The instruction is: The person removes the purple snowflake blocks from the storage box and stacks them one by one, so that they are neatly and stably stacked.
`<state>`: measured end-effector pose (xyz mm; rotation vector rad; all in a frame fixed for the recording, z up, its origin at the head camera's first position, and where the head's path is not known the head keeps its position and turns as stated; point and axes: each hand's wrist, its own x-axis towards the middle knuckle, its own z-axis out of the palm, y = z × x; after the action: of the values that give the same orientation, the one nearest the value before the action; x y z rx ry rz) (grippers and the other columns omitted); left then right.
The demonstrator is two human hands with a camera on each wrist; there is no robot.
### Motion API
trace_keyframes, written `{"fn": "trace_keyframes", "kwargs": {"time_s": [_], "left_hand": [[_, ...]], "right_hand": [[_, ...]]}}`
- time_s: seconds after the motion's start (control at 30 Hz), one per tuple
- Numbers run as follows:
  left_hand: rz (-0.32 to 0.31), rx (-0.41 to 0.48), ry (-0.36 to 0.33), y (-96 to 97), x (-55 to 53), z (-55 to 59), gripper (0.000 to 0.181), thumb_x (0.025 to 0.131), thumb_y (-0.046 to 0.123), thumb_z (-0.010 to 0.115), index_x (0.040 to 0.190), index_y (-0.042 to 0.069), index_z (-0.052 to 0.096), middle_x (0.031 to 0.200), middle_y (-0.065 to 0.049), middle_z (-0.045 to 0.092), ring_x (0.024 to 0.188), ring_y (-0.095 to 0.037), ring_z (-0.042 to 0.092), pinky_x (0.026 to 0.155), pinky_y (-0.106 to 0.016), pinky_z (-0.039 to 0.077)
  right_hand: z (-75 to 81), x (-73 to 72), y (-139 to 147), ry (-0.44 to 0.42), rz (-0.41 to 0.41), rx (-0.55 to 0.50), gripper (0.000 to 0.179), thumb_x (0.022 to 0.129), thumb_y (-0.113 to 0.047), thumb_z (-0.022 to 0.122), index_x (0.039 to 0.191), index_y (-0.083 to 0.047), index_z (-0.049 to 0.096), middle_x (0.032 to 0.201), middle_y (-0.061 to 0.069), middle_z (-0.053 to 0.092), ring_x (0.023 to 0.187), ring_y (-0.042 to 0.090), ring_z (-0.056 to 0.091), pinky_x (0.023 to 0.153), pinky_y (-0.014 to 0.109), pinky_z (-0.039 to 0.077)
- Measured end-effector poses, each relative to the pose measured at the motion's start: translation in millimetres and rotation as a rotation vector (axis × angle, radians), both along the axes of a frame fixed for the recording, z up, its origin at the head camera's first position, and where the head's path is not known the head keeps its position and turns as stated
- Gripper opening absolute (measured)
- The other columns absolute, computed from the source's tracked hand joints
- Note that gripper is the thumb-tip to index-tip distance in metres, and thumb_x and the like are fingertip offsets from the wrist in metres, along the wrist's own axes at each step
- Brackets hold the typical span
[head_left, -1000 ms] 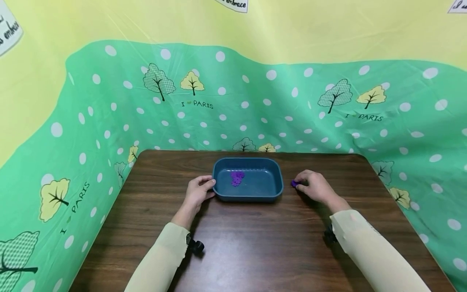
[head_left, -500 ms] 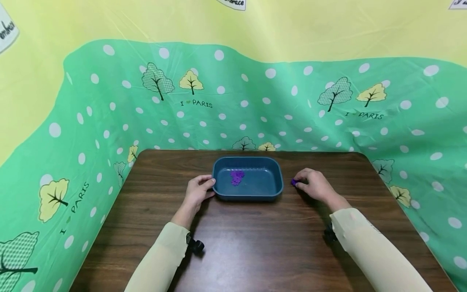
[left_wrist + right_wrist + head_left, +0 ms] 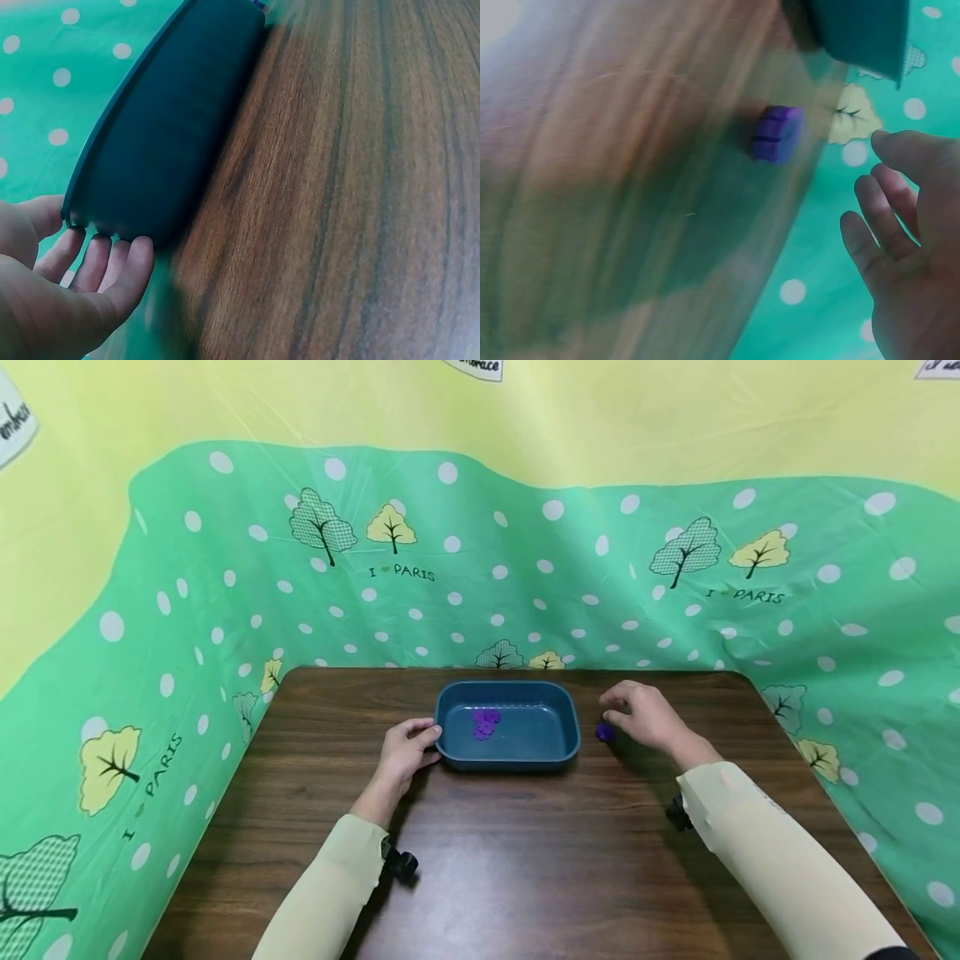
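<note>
A dark blue plastic tray with rounded corners stands near the back of the table. My left hand grips its left end, fingertips against the outer wall and rim. Inside the tray lie several flat purple flower-shaped pieces. To the tray's right, a small stack of purple scalloped pieces sits on the table. My right hand hovers just behind and above that stack, apart from it. Its fingers are loosely bent and nothing is between them.
The brown wood-grain table ends at a back edge close behind the tray. A green and yellow patterned cloth hangs around the back and sides. Black wrist cameras sit at both cuffs.
My right hand has let go of the purple stack and risen away toward the back, leaving it on the table. The left hand stays at the tray.
</note>
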<state>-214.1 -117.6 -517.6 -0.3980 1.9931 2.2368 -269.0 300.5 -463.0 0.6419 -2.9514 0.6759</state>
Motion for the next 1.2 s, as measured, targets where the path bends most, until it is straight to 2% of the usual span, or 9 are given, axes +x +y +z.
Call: {"fn": "trace_keyframes", "kwargs": {"time_s": [0.23,0.43,0.67,0.8,0.97,1.2], "left_hand": [[-0.001,0.005,-0.011,-0.2,1.1,2.2,0.037,0.098,0.012,0.071,0.131,-0.002,0.065,0.111,-0.009,0.066,0.099,-0.019,0.066,0.080,-0.035,0.064],[0.008,0.007,-0.009,-0.8,0.4,3.5,0.036,0.098,0.011,0.070,0.131,-0.002,0.065,0.111,-0.009,0.065,0.099,-0.019,0.065,0.078,-0.033,0.064],[0.013,0.011,0.000,-0.4,0.0,1.9,0.034,0.097,0.011,0.071,0.128,-0.003,0.066,0.107,-0.008,0.066,0.093,-0.015,0.066,0.076,-0.034,0.064],[0.014,0.007,0.001,-0.6,0.1,-0.1,0.036,0.098,0.010,0.071,0.130,-0.004,0.065,0.105,-0.007,0.066,0.091,-0.014,0.066,0.080,-0.037,0.064],[0.013,0.002,-0.002,-0.4,0.8,-0.1,0.036,0.098,0.011,0.071,0.130,-0.003,0.065,0.108,-0.009,0.066,0.094,-0.017,0.067,0.083,-0.039,0.064],[0.016,0.004,-0.006,-0.6,-0.6,1.5,0.033,0.097,0.012,0.072,0.127,0.000,0.067,0.110,-0.010,0.066,0.098,-0.021,0.067,0.085,-0.042,0.064]], "right_hand": [[17.0,-6.4,-25.7,-0.005,0.028,-0.025,0.022,0.095,-0.011,0.073,0.116,-0.005,0.074,0.117,0.015,0.070,0.103,0.033,0.066,0.087,0.052,0.057],[20.3,-9.1,-54.8,-0.036,0.062,-0.070,0.027,0.096,-0.015,0.073,0.120,-0.004,0.072,0.118,0.014,0.068,0.104,0.031,0.066,0.087,0.050,0.058],[13.6,-9.2,-84.8,-0.068,0.087,-0.093,0.030,0.096,-0.019,0.074,0.123,-0.007,0.072,0.123,0.010,0.067,0.103,0.028,0.067,0.085,0.047,0.059],[6.2,-10.2,-100.7,-0.076,0.106,-0.091,0.031,0.096,-0.020,0.075,0.124,-0.007,0.072,0.124,0.010,0.067,0.103,0.027,0.067,0.086,0.047,0.059],[-3.8,-11.8,-118.3,-0.076,0.141,-0.069,0.031,0.095,-0.017,0.075,0.123,-0.004,0.072,0.123,0.012,0.068,0.104,0.029,0.067,0.088,0.048,0.059],[-15.4,-14.4,-139.1,-0.090,0.145,-0.044,0.029,0.095,-0.019,0.076,0.121,-0.005,0.073,0.119,0.010,0.070,0.104,0.027,0.069,0.092,0.047,0.058]]}}
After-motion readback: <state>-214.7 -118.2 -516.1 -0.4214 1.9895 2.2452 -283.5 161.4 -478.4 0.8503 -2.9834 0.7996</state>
